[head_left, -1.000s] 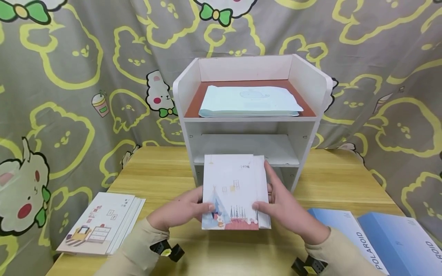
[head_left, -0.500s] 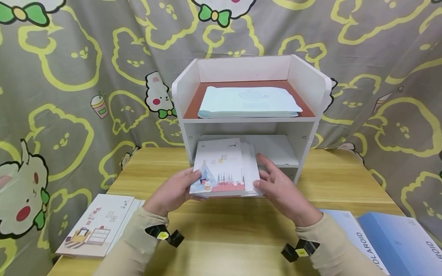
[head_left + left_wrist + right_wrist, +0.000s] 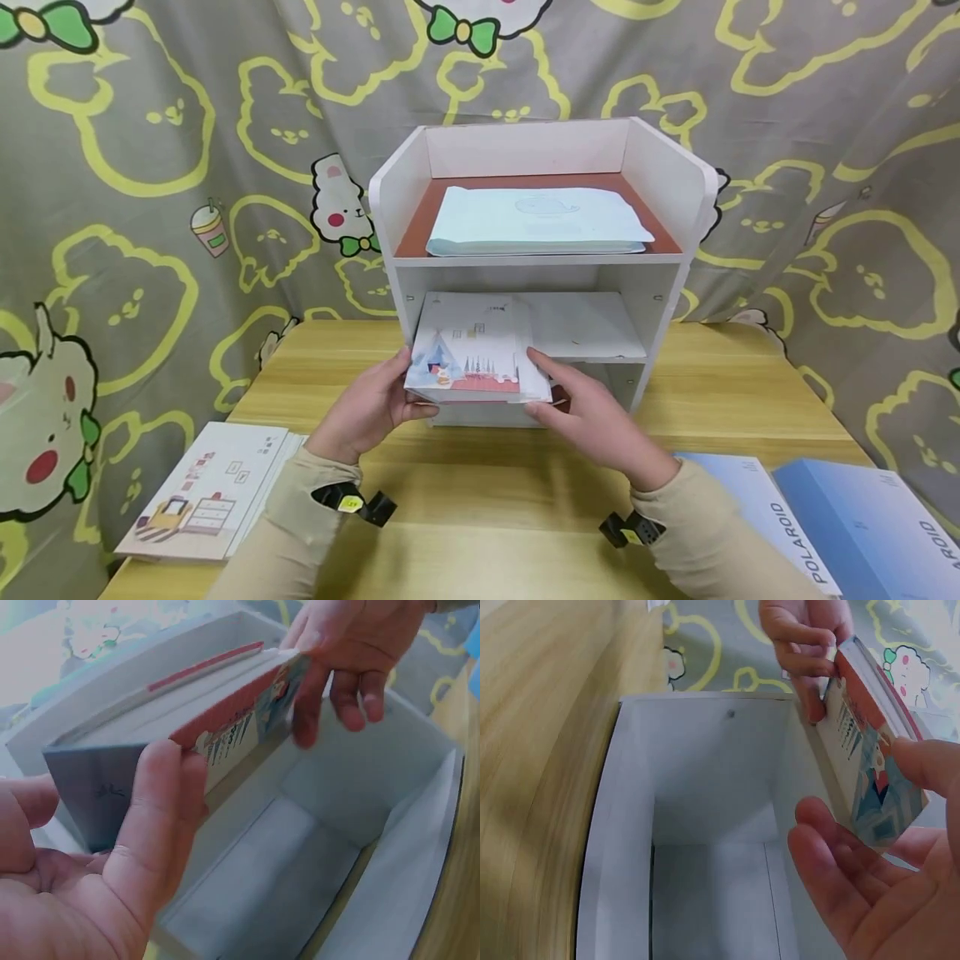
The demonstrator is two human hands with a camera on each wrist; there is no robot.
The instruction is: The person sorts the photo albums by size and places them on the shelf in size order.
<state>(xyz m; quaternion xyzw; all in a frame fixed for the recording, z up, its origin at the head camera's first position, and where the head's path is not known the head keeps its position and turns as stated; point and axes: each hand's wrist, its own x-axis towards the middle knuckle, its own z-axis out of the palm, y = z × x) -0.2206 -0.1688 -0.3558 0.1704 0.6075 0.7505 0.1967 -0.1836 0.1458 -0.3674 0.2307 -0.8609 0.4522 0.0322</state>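
Note:
A small stack of books (image 3: 468,346) with an illustrated tent on the top cover lies on the left part of the middle shelf (image 3: 581,321). Its front end sticks out past the shelf edge. My left hand (image 3: 367,408) holds the stack at its left front corner; in the left wrist view its fingers press along the illustrated underside. On the other side, my right hand (image 3: 592,417) grips the right front corner, thumb low and index finger on top. The right wrist view shows the stack (image 3: 870,742) tilted, with that hand's other fingers spread below it.
The white shelf unit (image 3: 693,217) carries a pale whale-print stack (image 3: 540,221) on top. More books (image 3: 210,492) lie on the wooden table (image 3: 465,533) at left. Blue boxes marked POLAROID (image 3: 862,525) stand at right. A patterned curtain (image 3: 247,108) hangs behind.
Both hands have carried the book stack forward and left, from in front of the unit onto the middle shelf. It now lies flatter, and the left fingers have shifted toward its side.

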